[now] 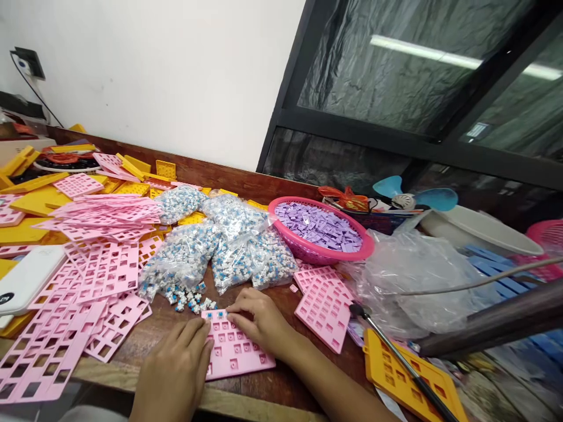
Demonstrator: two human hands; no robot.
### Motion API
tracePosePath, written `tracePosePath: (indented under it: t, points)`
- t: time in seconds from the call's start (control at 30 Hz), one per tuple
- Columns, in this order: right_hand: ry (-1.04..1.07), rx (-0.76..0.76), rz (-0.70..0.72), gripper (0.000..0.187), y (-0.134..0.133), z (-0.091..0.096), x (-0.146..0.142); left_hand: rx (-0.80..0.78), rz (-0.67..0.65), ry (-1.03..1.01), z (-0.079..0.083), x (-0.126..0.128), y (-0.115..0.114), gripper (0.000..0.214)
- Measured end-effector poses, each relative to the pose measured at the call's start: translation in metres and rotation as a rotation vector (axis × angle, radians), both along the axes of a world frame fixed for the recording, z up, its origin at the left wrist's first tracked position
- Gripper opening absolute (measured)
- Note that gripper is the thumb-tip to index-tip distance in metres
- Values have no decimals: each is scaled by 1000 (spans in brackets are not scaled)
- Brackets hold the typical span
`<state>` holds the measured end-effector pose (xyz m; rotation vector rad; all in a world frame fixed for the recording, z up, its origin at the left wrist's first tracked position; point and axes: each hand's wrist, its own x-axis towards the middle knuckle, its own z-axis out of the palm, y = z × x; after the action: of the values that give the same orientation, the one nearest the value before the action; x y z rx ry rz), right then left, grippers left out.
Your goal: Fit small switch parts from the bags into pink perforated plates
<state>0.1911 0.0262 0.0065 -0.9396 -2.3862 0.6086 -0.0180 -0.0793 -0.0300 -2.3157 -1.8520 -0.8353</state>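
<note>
A pink plate with square sockets (233, 351) lies on the table in front of me. Two small blue-and-white key switches (215, 315) sit in its far row, at the left. My left hand (178, 357) is closed along the plate's left edge, thumb and fingers against it. Over the far row, thumb and forefinger of my right hand (259, 322) come together in a pinch; whatever is between them is hidden. Loose key switches (193, 299) are scattered just beyond the plate, beside clear bags full of the same switches (182, 255).
Pink cut-out frames (109, 269) pile up at left, near a white device (30, 278). A pink basket (281, 234) holds purple pieces. Two more pink plates (325, 310), a yellow tray (411, 375) and a black-tipped metal rod (391, 351) lie at right.
</note>
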Motion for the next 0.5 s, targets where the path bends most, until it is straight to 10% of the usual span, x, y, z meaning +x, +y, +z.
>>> tracePosePath:
  t: [0.5]
  points:
    - [-148,24,38,32,3,2,-21,-159,82,-115,4,-10,48,30]
